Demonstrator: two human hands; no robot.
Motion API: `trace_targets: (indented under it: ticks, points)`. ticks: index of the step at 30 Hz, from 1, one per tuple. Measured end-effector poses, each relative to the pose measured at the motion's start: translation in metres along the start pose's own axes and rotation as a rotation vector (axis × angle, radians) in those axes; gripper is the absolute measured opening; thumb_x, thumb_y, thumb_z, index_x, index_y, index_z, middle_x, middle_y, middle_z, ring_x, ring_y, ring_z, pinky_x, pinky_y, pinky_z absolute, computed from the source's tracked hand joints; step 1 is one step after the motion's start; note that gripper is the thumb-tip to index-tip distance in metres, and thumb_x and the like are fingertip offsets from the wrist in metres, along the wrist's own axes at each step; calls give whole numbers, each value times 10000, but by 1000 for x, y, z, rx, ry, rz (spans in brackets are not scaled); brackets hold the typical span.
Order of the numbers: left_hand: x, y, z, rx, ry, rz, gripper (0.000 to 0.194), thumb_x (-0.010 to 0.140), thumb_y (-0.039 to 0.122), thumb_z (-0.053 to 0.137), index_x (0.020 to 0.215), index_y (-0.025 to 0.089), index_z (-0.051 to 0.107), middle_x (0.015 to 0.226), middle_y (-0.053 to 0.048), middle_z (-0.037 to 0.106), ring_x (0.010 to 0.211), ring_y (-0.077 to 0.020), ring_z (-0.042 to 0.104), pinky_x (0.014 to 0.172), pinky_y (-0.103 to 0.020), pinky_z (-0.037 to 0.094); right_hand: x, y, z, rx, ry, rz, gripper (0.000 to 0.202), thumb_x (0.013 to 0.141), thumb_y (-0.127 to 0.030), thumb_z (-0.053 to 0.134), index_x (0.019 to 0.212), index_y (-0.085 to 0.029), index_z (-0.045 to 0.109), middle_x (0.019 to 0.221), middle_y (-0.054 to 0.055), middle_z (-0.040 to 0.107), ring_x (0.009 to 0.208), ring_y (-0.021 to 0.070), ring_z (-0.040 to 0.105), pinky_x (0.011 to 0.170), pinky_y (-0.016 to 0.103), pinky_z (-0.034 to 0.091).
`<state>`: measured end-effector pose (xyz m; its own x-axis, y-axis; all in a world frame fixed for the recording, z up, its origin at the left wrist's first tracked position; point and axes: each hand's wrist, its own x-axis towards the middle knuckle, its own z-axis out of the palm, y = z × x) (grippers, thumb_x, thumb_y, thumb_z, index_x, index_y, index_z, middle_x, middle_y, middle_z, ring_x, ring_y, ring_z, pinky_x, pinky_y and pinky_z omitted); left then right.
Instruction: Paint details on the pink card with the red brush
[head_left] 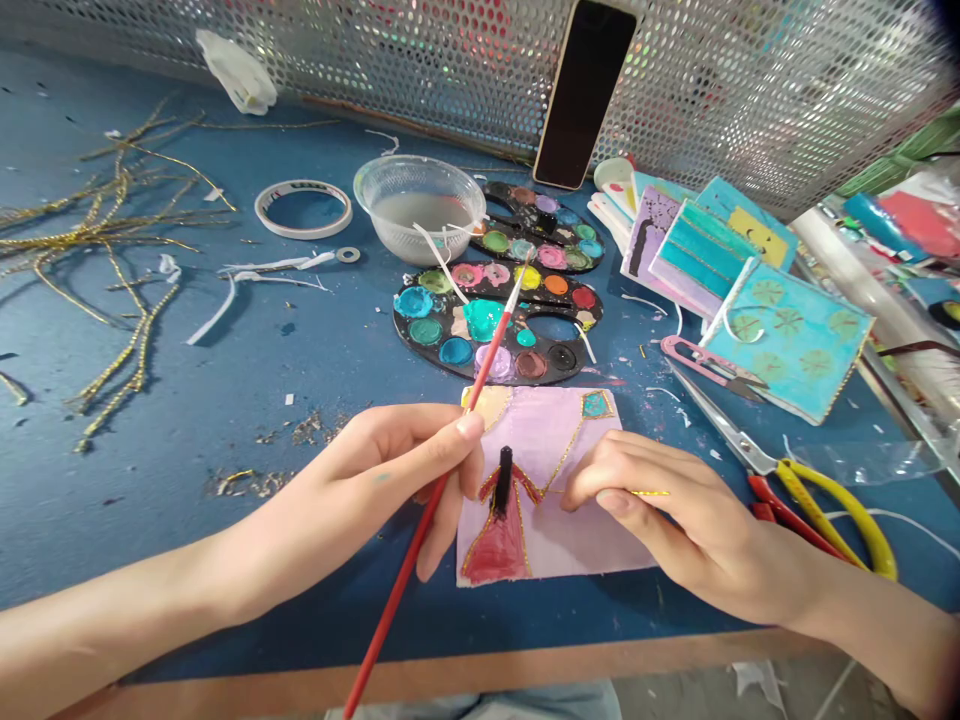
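Note:
My left hand (409, 465) pinches a red paintbrush (427, 525) between thumb and fingers. Its pale tip points up over the paint palette, and its handle slants down past the table edge. Under my hands lies a lilac painted card (559, 545) showing a red-dressed figure with a black head, a teal diamond and gold cord outlines. Curled over the card's right side, my right hand (667, 500) has its fingers closed. A short end of gold cord (650, 492) sticks out by its thumb; the rest of that piece is hidden.
Beyond the card lie black paint palettes (420, 345) and a plastic bowl of cloudy water (420, 215). Yellow-red scissors (780, 465), a pink cutter (705, 365) and painted cards (795, 340) sit right. Left are gold cords (120, 230) and a tape roll (304, 209). A phone (585, 95) leans behind.

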<state>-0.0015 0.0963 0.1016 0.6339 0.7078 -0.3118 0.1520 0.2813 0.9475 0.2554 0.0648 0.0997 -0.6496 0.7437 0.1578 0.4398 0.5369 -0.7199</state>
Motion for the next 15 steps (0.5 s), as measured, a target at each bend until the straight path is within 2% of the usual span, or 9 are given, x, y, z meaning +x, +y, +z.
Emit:
trace_targets:
  ticks: [15]
  points:
    - [0,-1,0,3,-1,1,422,970,502,372,736,209,567,453,55,605,459,-64,495,600,-175,425,4,-1,0,-40,-3,-16,151,985,-152,425,996,-197,569,872,2,646,816,95,562,782,226,460]
